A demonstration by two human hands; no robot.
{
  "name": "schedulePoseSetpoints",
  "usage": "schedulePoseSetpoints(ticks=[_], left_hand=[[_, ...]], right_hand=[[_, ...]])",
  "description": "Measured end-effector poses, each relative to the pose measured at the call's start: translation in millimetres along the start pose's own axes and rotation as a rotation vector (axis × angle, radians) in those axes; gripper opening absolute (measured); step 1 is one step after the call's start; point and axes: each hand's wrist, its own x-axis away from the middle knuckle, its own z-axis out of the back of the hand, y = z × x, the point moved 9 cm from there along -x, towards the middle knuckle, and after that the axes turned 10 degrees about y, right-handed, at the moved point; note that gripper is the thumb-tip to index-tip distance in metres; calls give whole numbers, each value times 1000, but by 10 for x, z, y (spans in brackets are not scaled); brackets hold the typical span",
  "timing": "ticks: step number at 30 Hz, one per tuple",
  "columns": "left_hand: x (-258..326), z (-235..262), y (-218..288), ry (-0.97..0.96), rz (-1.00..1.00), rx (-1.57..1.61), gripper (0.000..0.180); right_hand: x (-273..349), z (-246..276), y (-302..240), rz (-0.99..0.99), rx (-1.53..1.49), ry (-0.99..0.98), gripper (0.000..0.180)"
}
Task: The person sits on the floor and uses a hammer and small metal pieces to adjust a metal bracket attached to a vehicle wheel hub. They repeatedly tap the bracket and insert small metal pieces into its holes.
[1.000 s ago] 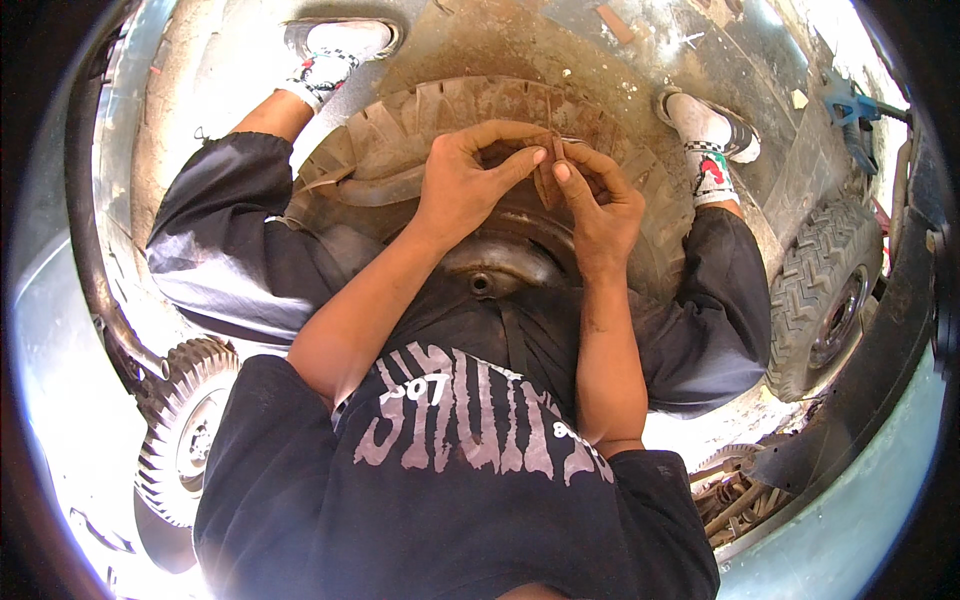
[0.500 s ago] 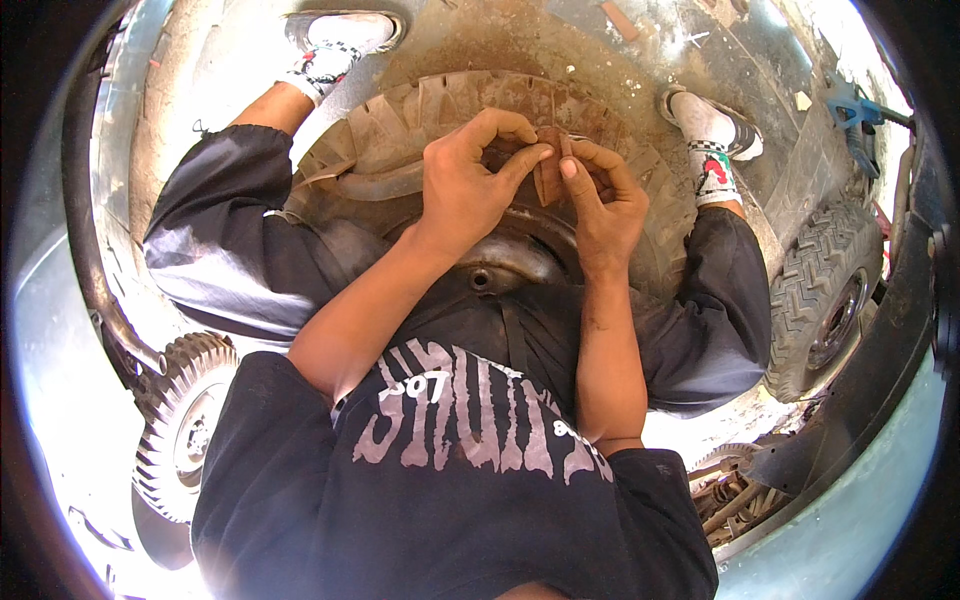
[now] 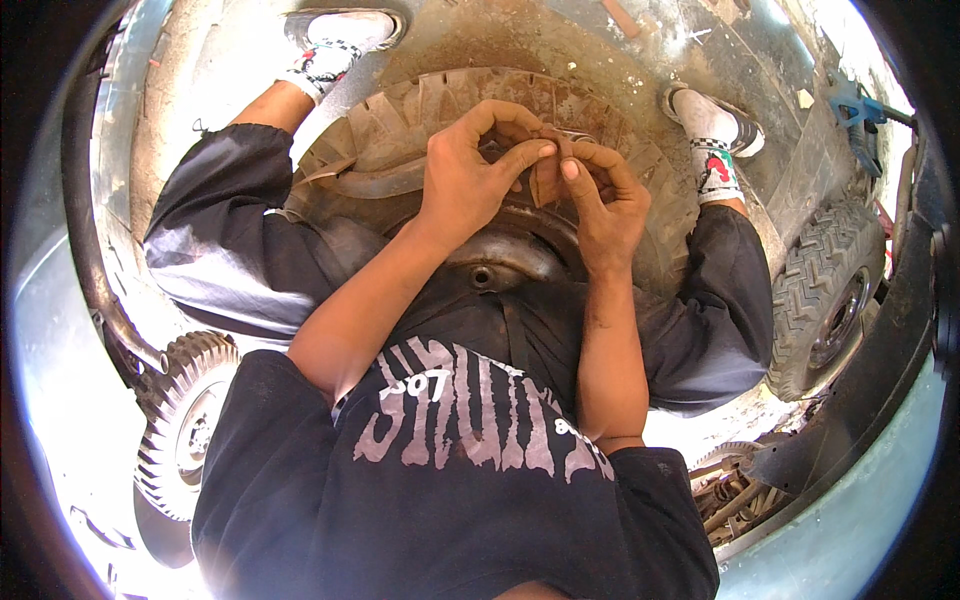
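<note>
Hands [image 3: 466, 175] [image 3: 612, 208] pinching small brown piece [image 3: 544, 185] over large tyre [image 3: 450, 97].

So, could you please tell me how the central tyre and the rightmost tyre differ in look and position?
The central tyre looks dusty brown; the rightmost tyre looks grey. The central tyre is partly hidden by the left hand and right hand; the rightmost tyre has no hand over it. Both have chunky tread.

reddish-brown strip [image 3: 544, 184], brown tyre [image 3: 445, 97], black shirt [image 3: 450, 530] with grey lettering [image 3: 540, 458], white socks [image 3: 708, 160] with checked bands, blue tool [image 3: 856, 112]
</note>
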Motion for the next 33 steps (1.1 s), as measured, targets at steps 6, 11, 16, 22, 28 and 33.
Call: schedulePoseSetpoints(ticks=[6, 11, 16, 22, 28, 33], left_hand=[[-27, -3, -169, -10, 97, 71, 21], [-44, 18, -189, -3, 46, 33, 21], [-50, 25, -129, -7, 5, 0, 21], [-53, 24, -142, -19, 17, 36, 30], [-40, -4, 24, -77, -76, -6, 37], [-106, 69, -24, -78, -33, -18, 34]], right_hand=[[0, -27, 24, -30, -6, -21, 19], [5, -45, 39, -42, -11, -30, 18], [-8, -50, 5, -4, -1, -19, 20], [-8, -68, 21, -43, -64, -22, 23], [-39, 5, -14, 57, 89, 44, 29], [-45, -42, -278, 281, 325, 39, 28]])
